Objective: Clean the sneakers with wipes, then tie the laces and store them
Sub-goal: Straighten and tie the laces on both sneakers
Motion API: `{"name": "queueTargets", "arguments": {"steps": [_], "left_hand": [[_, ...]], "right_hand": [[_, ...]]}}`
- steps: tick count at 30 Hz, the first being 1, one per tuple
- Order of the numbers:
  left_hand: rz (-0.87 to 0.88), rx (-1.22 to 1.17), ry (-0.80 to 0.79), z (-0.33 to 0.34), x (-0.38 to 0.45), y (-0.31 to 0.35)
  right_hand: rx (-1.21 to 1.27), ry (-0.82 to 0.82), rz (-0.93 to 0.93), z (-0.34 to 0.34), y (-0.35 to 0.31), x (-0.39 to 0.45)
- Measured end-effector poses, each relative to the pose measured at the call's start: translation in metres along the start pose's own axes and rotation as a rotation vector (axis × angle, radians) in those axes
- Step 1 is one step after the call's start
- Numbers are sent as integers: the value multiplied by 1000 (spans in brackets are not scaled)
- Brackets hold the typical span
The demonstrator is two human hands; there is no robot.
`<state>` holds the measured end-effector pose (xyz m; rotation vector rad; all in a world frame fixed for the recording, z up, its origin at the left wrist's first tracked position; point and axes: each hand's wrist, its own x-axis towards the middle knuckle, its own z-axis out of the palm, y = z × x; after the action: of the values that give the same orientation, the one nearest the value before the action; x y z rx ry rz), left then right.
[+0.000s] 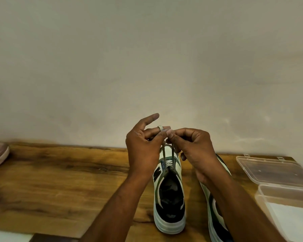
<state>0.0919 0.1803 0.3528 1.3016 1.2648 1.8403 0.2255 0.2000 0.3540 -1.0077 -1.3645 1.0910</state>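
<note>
Sneaker point(170, 203) on table point(59, 180); both hands' fingers pinch laces point(171, 154); right forearm hides second sneaker point(217, 222).

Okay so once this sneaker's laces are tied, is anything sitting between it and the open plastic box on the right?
Yes: the second sneaker stands between the sneaker being laced and the open plastic box, partly hidden under the right forearm.

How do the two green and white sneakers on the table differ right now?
The left sneaker is in plain view, heel toward the camera; the right sneaker is largely hidden behind the right arm. The left hand and right hand pinch the left sneaker's laces above it; nothing touches the right sneaker. Whether the right sneaker's laces are tied cannot be seen. Both stand side by side on the wooden table, toes toward the wall.
</note>
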Motion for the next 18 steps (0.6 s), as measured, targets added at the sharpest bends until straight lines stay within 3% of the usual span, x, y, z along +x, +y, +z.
{"name": "queueTargets", "arguments": {"steps": [18], "left_hand": [[186,41,-82,6,11,60]], "right_hand": [[2,62,-127,-20,-60,-10]]}}
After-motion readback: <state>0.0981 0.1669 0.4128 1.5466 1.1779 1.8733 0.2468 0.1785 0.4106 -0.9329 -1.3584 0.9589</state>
